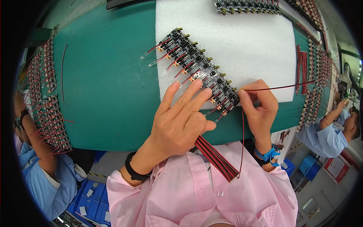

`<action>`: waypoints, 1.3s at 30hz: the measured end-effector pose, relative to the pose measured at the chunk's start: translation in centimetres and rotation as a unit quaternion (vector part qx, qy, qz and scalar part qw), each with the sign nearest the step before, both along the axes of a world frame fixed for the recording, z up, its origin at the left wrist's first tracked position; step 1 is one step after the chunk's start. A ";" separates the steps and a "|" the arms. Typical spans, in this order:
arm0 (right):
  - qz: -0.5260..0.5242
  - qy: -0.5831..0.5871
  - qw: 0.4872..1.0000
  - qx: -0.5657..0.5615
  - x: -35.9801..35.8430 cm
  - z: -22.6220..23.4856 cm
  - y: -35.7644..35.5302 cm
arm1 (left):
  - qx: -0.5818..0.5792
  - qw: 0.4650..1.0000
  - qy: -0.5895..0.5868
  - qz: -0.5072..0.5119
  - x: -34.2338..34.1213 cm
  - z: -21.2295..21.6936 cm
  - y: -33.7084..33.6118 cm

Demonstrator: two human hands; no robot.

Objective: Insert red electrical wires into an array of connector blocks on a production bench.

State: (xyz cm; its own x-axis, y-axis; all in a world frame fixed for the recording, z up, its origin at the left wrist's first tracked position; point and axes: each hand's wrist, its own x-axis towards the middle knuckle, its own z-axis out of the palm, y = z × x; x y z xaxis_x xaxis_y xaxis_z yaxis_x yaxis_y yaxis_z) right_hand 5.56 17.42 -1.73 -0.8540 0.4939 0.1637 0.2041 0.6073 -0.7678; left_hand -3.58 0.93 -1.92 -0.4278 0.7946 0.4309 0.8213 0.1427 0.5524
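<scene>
A row of joined small circuit boards (204, 70), with short red and black leads along its left side, lies aslant on a white foam sheet (257, 45). My left hand (179, 121) rests over its lower left part, some fingers extended onto the boards. From under that palm hangs a bundle of red and black wires (217, 159), gripped in the hand. At the boards' right end my right hand (261, 108) pinches a thin red and black wire (283, 87) between thumb and forefinger. Its tip is hidden by the fingers. Another strand drops below this hand toward the bundle's end.
The green mat (109, 75) covers the table. Another board row (247, 6) sits at the far edge. Loose wires (301, 70) lie at right, near wired round parts (311, 106). More wired boards (53, 121) stand at left. A person in blue (332, 132) works at right, another (49, 181) at left.
</scene>
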 end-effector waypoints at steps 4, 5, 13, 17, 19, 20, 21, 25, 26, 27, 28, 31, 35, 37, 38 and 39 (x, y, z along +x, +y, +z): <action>0.007 -0.001 1.000 0.002 -0.1 0.0 0.1 | 0.004 1.000 -0.001 0.001 -0.1 0.0 0.0; 0.009 -0.002 1.000 0.002 -0.1 0.0 0.1 | 0.005 1.000 -0.001 0.001 -0.1 0.0 0.0; 0.023 -0.013 1.000 -0.002 0.1 0.2 0.5 | 0.022 1.000 0.002 0.005 0.0 -0.3 0.2; 0.024 -0.017 0.999 -0.016 0.1 0.2 0.4 | 0.023 1.000 0.002 0.005 0.0 -0.4 0.1; 0.028 -0.020 0.999 -0.010 -0.1 0.1 0.2 | 0.022 1.000 0.001 0.010 -0.1 -0.4 -0.2; 0.024 -0.022 0.999 -0.003 0.0 0.1 0.3 | 0.023 1.000 0.001 0.008 -0.1 -0.4 -0.1; 0.021 -0.024 0.999 0.003 0.0 0.1 0.3 | 0.023 1.000 0.000 0.007 -0.1 -0.3 0.0; 0.014 -0.019 1.000 0.004 0.1 0.1 0.4 | 0.015 1.000 0.007 0.005 -0.2 -0.1 0.2; 0.002 -0.015 1.000 0.003 0.0 0.2 0.5 | 0.015 1.000 0.011 -0.007 -0.2 0.0 0.3; 0.012 -0.018 1.000 0.003 -0.1 0.3 0.4 | 0.011 1.000 0.012 0.000 -0.2 0.0 0.2; 0.021 -0.020 1.000 0.002 -0.3 0.4 0.5 | 0.008 1.000 0.013 0.005 -0.2 0.0 0.1; 0.027 -0.014 1.000 -0.004 -0.5 0.5 1.0 | 0.006 1.000 0.015 -0.003 -0.2 -0.2 0.3; 0.046 -0.003 0.998 -0.038 -0.5 0.5 1.5 | 0.005 1.000 0.013 0.003 0.1 -0.1 0.4; 0.041 -0.011 0.995 -0.085 -0.4 0.6 1.5 | 0.003 1.000 0.011 0.013 0.3 -0.1 0.5; 0.035 -0.007 0.995 -0.089 -0.4 0.6 1.5 | 0.000 1.000 0.014 0.006 0.3 -0.1 0.5; 0.034 -0.003 0.997 -0.073 -0.3 0.6 1.4 | 0.005 1.000 0.014 0.006 0.3 -0.2 0.5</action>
State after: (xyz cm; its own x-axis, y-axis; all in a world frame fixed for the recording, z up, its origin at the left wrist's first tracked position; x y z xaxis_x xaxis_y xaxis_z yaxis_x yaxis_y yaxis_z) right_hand 5.24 18.85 -1.14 -0.8869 0.4532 0.0895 0.1710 0.5020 -0.8478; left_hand -3.26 1.46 -2.15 -0.4249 0.7848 0.4512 0.8347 0.1468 0.5308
